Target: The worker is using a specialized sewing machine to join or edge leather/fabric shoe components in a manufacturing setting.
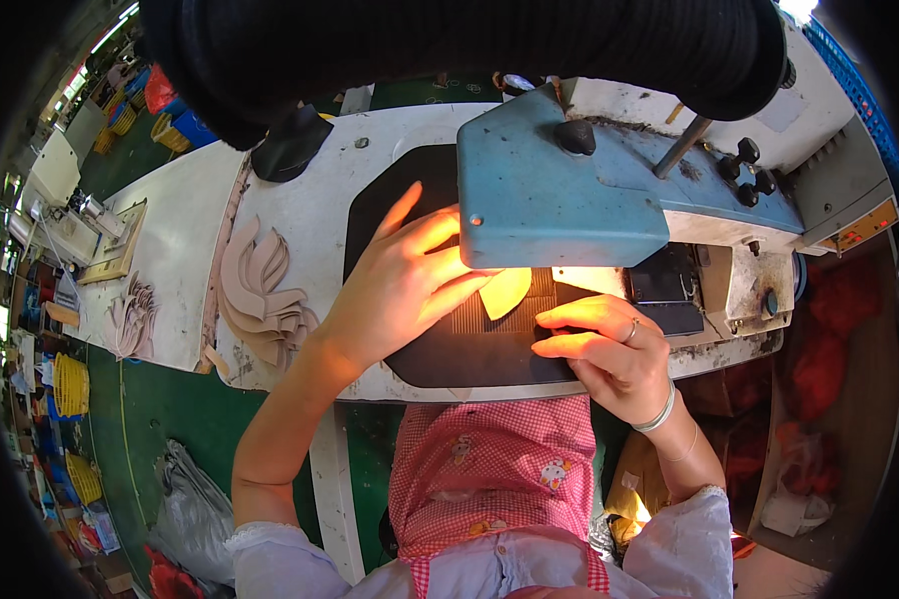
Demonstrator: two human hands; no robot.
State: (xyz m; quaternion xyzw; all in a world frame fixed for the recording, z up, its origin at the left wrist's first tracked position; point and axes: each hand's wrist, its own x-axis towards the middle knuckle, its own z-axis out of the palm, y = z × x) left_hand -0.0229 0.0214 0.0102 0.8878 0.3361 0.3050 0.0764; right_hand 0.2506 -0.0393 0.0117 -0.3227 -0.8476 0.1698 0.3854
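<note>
Under the blue machine head (559,215), my left hand (400,285) reaches in with the other fingers spread and one raised. Its thumb and a fingertip come together at the edge of a small, curved, brightly lit cut piece (506,293), which looks yellow in the lamp light and lies above a ribbed dark plate (529,311). Right of this piece, my right hand (614,349) has its fingers drawn together in a pinch over the black work mat (449,357). Whatever sits between those fingertips is too dark and small to name.
Left on the white table (315,240) lies a fanned pile of beige curved pieces (260,290), with a smaller pile (132,317) on the neighbouring table. A black piece (292,145) lies at the back. A thick black hose (469,50) crosses overhead. Machine knobs (747,172) stand right.
</note>
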